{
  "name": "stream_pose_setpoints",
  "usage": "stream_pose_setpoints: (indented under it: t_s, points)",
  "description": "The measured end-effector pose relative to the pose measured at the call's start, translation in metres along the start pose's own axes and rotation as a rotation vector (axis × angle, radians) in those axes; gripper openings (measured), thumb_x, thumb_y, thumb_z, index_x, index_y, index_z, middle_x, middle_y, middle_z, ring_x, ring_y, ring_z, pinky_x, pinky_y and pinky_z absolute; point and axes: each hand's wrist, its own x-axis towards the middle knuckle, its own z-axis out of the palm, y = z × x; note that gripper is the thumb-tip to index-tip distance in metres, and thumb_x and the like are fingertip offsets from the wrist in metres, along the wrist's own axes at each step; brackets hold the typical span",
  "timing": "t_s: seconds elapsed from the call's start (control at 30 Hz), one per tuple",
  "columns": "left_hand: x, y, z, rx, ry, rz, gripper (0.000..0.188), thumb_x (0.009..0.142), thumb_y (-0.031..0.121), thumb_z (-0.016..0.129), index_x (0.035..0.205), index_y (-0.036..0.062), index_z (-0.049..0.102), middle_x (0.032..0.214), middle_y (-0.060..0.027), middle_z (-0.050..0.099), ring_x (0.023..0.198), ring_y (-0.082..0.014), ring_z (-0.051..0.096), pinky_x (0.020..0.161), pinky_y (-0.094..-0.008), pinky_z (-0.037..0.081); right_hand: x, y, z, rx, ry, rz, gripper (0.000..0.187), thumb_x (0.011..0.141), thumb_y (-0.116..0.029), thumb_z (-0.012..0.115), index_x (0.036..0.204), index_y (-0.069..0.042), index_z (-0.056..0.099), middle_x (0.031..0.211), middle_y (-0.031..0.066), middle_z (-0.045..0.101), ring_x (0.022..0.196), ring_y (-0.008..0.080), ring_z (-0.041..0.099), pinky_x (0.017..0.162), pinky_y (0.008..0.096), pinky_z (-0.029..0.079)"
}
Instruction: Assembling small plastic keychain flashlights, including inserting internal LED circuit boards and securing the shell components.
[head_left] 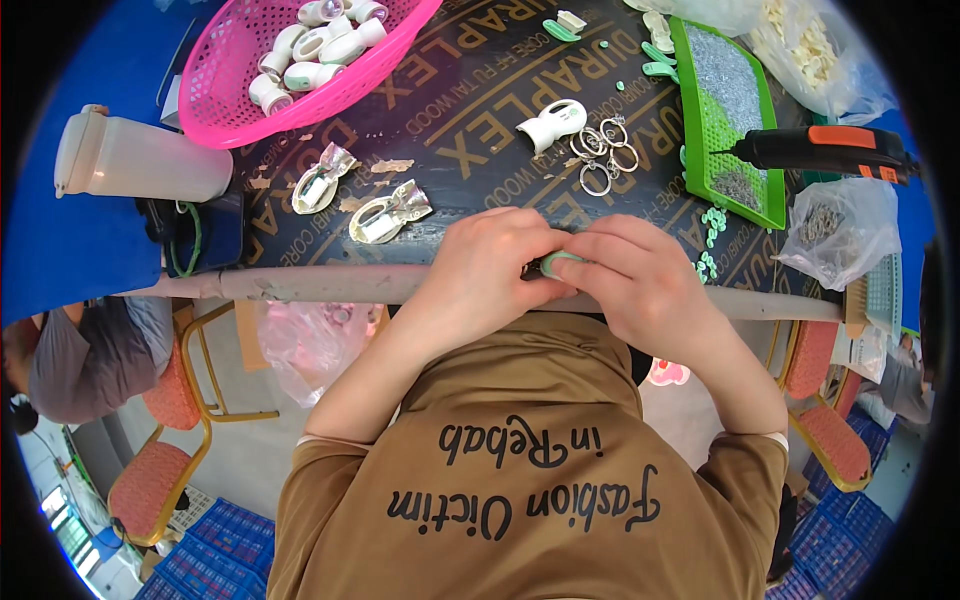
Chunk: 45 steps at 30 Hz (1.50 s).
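- A light-green piece [562,262], rounded at its visible end, sits between the two hands just above the near edge of the table [462,190]; fingers cover most of it, so its full shape cannot be told.
- The left hand [495,262] has its grip nearly closed, thumb and forefinger bent toward each other at the piece's left side, with a narrow dark gap between them.
- The right hand [640,280] has its grip closed on the piece, fingers curled over it from the right, their tips close to the left hand's.
- Beyond the left hand, two oval white-and-silver open shells [381,222] lie near each other on the table, each with a crinkled silvery end.
- Past the right hand, a white rounded housing [553,124] lies just beside a cluster of metal key rings [593,142].
- Small green pieces [711,240] are scattered near the near-left corner of a green tray [706,130] that contains shiny small parts.
- A black-and-orange electric screwdriver [830,148] extends over the tray from the right.
- Near the tray's right side is a clear bag [845,240] of small metal parts; a second bag [800,60], farther back, contains cream-coloured pieces.
- At the far left, a pink basket [380,75] holds several white housings, and a translucent jug [150,157] is near it.
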Motion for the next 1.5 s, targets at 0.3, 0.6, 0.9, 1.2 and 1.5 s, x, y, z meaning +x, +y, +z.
stream_pose_setpoints:
  t_s: [0.3,0.6,0.9,1.2,1.5]
  points:
    - [0.000,0.002,0.002,-0.012,0.027,0.023,0.028,0.065,0.020,0.070,0.090,0.0100,0.064,0.074,-0.0056,0.056,0.074,-0.0256,0.056,0.064,-0.0370,0.046,-0.012,0.006,0.000,0.111,0.034,0.087,0.027,0.061,0.000,0.066,0.087,-0.005,0.063,0.085,0.0075,0.059,0.077,0.0251,0.058,0.063,0.0325,0.048]
    - [0.002,0.001,0.002,0.001,0.058,0.062,0.030,0.061,0.015,0.072,0.089,0.0065,0.064,0.075,-0.0065,0.057,0.071,-0.0251,0.056,0.062,-0.0341,0.046,-0.010,-0.001,0.005,0.127,0.130,0.132,0.022,0.064,-0.008,0.066,0.085,-0.006,0.061,0.084,0.0039,0.058,0.075,0.0218,0.056,0.062,0.0328,0.043]
    - [0.000,0.000,0.001,-0.083,0.081,0.008,0.027,0.062,0.018,0.072,0.085,0.0077,0.064,0.073,-0.0074,0.056,0.071,-0.0272,0.056,0.061,-0.0371,0.045,0.009,-0.008,-0.003,-0.049,-0.097,0.104,0.022,0.064,-0.008,0.061,0.085,-0.003,0.056,0.080,0.0068,0.053,0.075,0.0221,0.054,0.065,0.0324,0.042]
    - [-0.002,-0.001,0.001,-0.191,0.067,-0.050,0.026,0.062,0.019,0.071,0.085,0.0072,0.065,0.073,-0.0077,0.057,0.071,-0.0268,0.057,0.060,-0.0367,0.045,0.010,0.000,-0.014,0.043,-0.081,0.002,0.025,0.061,-0.005,0.066,0.086,-0.007,0.061,0.082,0.0068,0.054,0.071,0.0243,0.054,0.060,0.0331,0.045]
    - [-0.001,-0.002,-0.001,-0.154,0.051,-0.021,0.024,0.062,0.018,0.069,0.081,0.0049,0.064,0.071,-0.0085,0.056,0.069,-0.0277,0.056,0.061,-0.0377,0.044,0.015,0.004,-0.013,0.006,-0.161,-0.063,0.020,0.063,-0.012,0.063,0.080,-0.004,0.059,0.083,0.0064,0.054,0.077,0.0220,0.053,0.068,0.0331,0.044]
